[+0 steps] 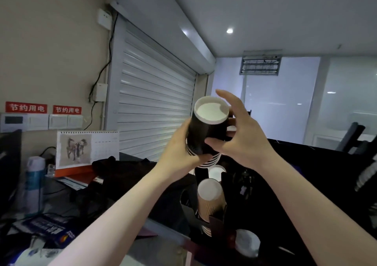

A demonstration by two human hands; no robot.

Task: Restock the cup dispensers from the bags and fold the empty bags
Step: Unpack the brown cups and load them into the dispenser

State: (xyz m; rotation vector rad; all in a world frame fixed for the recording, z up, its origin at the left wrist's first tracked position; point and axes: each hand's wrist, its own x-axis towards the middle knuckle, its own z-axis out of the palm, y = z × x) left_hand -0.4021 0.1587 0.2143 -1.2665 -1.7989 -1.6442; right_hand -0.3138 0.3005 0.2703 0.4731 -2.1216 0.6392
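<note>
A stack of black paper cups [206,129], bottoms up with white rims showing below, is held above the black cup dispenser [214,221]. My left hand [179,151] grips the stack from the left near its lower rims. My right hand [238,131] holds it from the right, thumb curled across the front and fingers behind. In the dispenser stands a stack of brown ribbed cups [211,200]. Another white cup bottom [216,172] shows behind it and one more [247,242] in front. No bag is in view.
A shut roller shutter [155,106] fills the wall behind. To the left lie a desk calendar [87,149], a blue-and-white bottle [34,182], dark cloth [122,174] and printed papers [49,229]. A dark counter [318,163] runs to the right.
</note>
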